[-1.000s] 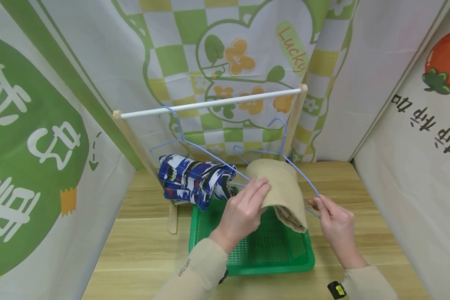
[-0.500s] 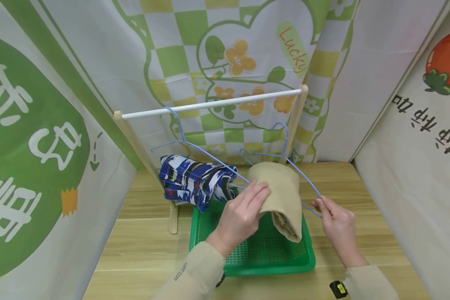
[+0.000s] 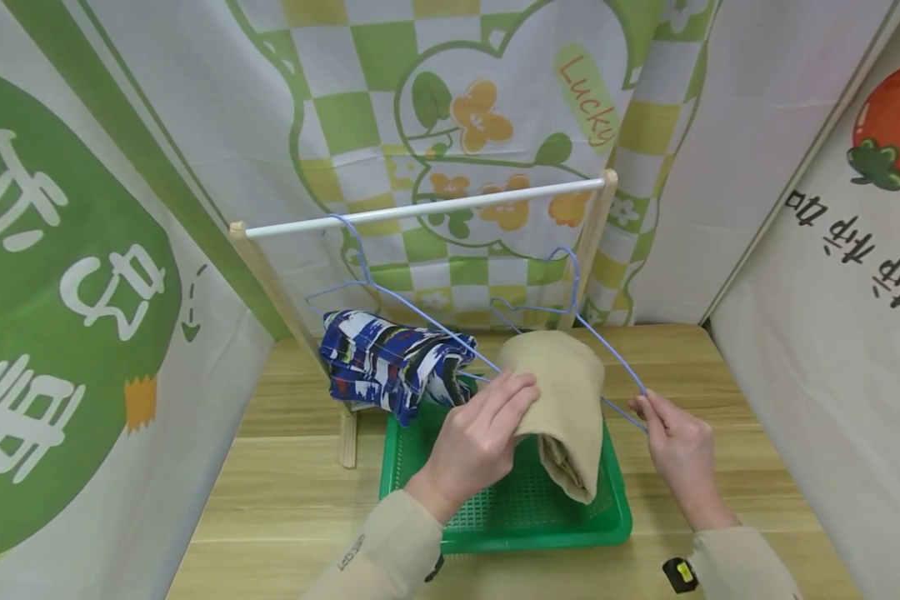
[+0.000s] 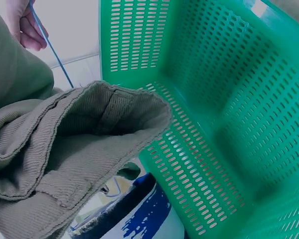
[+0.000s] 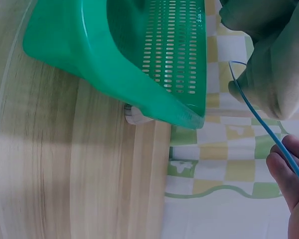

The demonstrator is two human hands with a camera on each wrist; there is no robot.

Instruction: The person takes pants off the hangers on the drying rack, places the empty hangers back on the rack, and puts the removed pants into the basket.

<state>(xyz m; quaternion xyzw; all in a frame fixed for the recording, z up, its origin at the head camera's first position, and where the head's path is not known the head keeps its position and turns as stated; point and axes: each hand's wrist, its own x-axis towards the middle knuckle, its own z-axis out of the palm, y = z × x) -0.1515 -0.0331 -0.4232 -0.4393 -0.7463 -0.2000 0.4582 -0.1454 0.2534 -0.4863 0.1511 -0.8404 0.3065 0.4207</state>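
Folded beige trousers [image 3: 562, 383] are draped over the lower bar of a blue wire hanger [image 3: 610, 346]. My left hand [image 3: 476, 437] grips their left edge, fingers on top; the thumb is hidden. In the left wrist view the trousers' [image 4: 94, 144] stitched waistband gapes open. My right hand [image 3: 678, 446] pinches the hanger's right corner. Its hook stands apart below the white rail [image 3: 427, 206]. In the right wrist view the blue wire [image 5: 264, 122] runs between thumb and fingers. On the rail's left, a second blue hanger [image 3: 405, 302] carries a folded blue, white and black patterned garment [image 3: 390, 358].
A green perforated basket [image 3: 540, 537] stands on the wooden table [image 3: 270, 508] beneath the trousers. The rack's wooden posts [image 3: 596, 242] rise at both ends of the rail. Printed curtains [image 3: 330, 125] close off the back and sides.
The trousers' lower end has swung down and a little left. The hanger's hook has shifted slightly right and down. More of the lower bar shows between trousers and right hand.
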